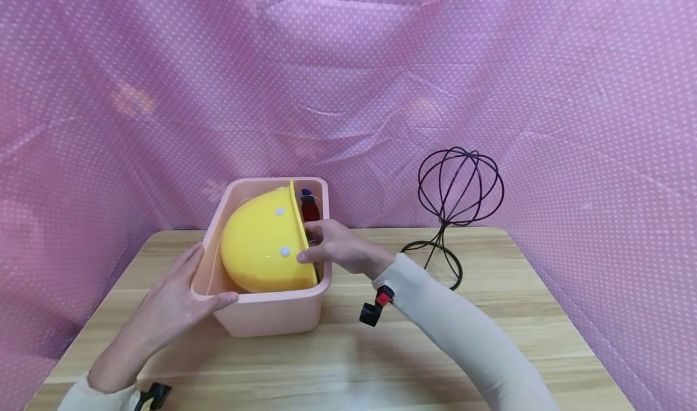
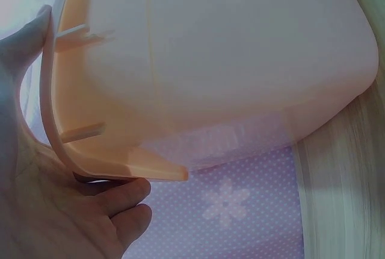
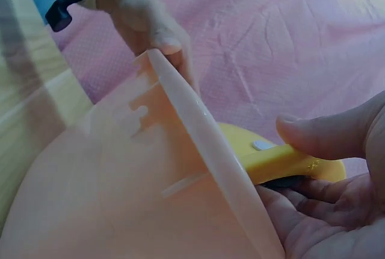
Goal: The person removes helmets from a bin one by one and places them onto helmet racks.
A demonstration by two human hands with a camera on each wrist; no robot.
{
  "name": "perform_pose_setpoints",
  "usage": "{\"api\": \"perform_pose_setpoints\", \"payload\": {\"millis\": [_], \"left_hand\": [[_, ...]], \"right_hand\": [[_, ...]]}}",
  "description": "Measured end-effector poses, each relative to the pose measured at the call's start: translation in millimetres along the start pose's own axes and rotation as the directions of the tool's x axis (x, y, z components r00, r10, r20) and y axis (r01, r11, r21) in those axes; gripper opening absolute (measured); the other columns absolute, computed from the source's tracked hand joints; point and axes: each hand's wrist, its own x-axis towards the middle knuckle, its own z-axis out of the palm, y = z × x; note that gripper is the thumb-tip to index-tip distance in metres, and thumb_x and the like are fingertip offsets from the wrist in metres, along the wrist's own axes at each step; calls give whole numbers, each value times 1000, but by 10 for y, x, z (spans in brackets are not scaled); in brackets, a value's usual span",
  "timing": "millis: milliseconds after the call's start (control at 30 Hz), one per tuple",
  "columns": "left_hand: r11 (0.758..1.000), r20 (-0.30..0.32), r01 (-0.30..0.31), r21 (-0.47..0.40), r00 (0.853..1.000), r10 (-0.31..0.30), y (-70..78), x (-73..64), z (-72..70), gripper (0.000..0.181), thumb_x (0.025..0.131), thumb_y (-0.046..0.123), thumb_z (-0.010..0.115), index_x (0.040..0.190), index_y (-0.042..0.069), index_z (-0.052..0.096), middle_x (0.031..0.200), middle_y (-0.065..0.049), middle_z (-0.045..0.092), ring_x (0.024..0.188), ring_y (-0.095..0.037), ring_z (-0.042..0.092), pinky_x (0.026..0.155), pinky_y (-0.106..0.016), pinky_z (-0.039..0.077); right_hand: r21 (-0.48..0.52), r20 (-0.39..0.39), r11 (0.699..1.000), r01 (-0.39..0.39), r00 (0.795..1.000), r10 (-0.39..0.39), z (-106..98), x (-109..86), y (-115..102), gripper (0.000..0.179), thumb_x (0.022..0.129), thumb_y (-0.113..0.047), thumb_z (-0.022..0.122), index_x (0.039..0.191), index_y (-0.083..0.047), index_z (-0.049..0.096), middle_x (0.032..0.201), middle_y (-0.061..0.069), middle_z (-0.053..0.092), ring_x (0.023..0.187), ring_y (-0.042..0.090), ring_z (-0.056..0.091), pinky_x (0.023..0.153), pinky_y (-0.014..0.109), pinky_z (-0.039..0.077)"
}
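Observation:
A yellow hard hat (image 1: pixel 261 241) lies on its side inside a pale pink plastic bin (image 1: pixel 272 314), its brim toward the right wall. My right hand (image 1: pixel 342 246) pinches the brim, thumb on the outer shell and fingers inside, as the right wrist view shows with the brim (image 3: pixel 271 164) between them. At the bin's near left corner, my left hand (image 1: pixel 173 302) grips the rim. Its thumb lies over the front edge and its fingers are against the left side; the left wrist view shows fingers (image 2: pixel 129 208) beneath the rim. Part of the hat's inside is hidden.
A black wire stand (image 1: pixel 443 223) with a round cage top and ring base stands right of the bin. Something dark and red (image 1: pixel 310 208) shows inside the bin beside the brim. The wooden table (image 1: pixel 337 368) meets a pink dotted cloth (image 1: pixel 348 96) behind.

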Motion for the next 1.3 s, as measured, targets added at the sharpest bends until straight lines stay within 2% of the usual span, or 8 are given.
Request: {"api": "perform_pose_setpoints", "payload": {"millis": [200,400,700,1033,1300], "left_hand": [[1000,2,5,9,1000,-5,15,-6,-6,119,80,65,75,163,6,14,166,-27,22,144,-58,32,108,-78,31],[1000,4,9,5,1000,-9,24,-11,-5,119,80,66,75,163,6,15,166,-27,23,144,-57,32,109,-77,31],[1000,2,4,10,1000,-4,15,-15,-1,118,80,66,74,163,6,15,167,-26,21,144,-57,31,109,-77,30],[1000,-30,8,-1,1000,-8,8,-39,28,115,79,65,76,163,10,19,165,-25,27,142,-58,35,107,-78,31],[1000,-51,-11,-6,999,11,3,-26,32,116,78,65,77,163,11,20,165,-22,29,142,-56,36,106,-79,32]], "right_hand": [[124,12,991,40,999,-42,-70,-65,84,63,92,-6,68,151,-6,44,135,13,65,119,24,68,102,38,57],[264,25,958,114,992,-125,-106,-117,175,61,94,-4,63,151,-1,41,140,21,59,118,21,67,104,37,56],[347,-12,922,172,984,-179,-115,-140,261,57,94,0,59,148,6,42,141,29,56,110,16,68,99,34,58],[387,-11,901,197,978,-209,-113,-159,289,52,96,-1,56,147,5,43,135,22,60,110,17,69,97,32,59],[447,-42,856,260,962,-270,-131,-189,246,49,98,2,50,146,8,42,125,8,66,111,15,70,100,29,57]]}}
